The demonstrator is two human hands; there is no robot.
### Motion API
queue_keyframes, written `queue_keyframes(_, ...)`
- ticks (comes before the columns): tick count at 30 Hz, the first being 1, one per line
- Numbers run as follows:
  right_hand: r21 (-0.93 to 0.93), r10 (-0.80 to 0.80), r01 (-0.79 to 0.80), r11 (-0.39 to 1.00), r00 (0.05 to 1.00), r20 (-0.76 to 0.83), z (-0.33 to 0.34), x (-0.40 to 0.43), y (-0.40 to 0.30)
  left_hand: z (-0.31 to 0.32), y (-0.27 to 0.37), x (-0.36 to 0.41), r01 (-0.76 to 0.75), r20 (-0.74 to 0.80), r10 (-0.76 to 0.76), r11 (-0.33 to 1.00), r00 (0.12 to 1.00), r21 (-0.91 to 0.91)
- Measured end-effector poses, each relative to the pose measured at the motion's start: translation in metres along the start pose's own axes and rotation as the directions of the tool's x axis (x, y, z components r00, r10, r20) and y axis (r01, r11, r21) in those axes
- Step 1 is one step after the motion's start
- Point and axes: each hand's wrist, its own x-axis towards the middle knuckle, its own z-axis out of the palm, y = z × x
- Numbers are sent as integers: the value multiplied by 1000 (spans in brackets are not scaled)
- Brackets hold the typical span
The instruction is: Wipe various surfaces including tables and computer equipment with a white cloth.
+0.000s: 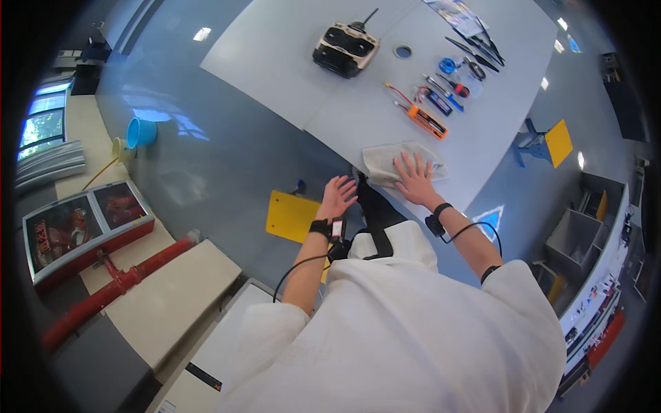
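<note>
My right hand (416, 179) lies flat with fingers spread on a whitish cloth (381, 160) near the corner of the grey-white table (341, 124). My left hand (338, 196) hangs in the air beside the table's edge, palm up, holding nothing. Just beyond the cloth is an orange battery pack (427, 122) with red leads. A smaller dark blue battery pack (438, 102), a soldering iron (444, 93), a red-and-black tool (459, 90) and a blue spool (447, 65) lie past it.
Farther back on the table are a radio-control transmitter (345, 50), a roll of tape (402, 51), black propeller blades (472, 54) and printed sheets (454, 15). Yellow stools stand beside the table, one on the left (289, 216) and one on the right (559, 143). Buckets, one blue (141, 132), stand by the wall.
</note>
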Motion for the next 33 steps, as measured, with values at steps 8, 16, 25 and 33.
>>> queue_keyframes(8, -6, -208, 208, 978, 973, -105, -18, 176, -82, -54, 74, -34, -144, -127, 126, 979, 984, -145)
queue_keyframes(16, 46, -188, 196, 980, 973, -133, -23, 190, -89, -39, 146, -14, -55, -173, 62, 998, 983, 41)
queue_keyframes(25, 112, 177, -168, 979, 981, -79, -15, 36, -50, -19, 248, 42, 45, -298, 34, 966, 954, 255)
queue_keyframes(33, 244, 630, -609, 754, 777, -9, -22, 42, -84, -36, 310, 100, 218, -264, -152, 946, 952, 241)
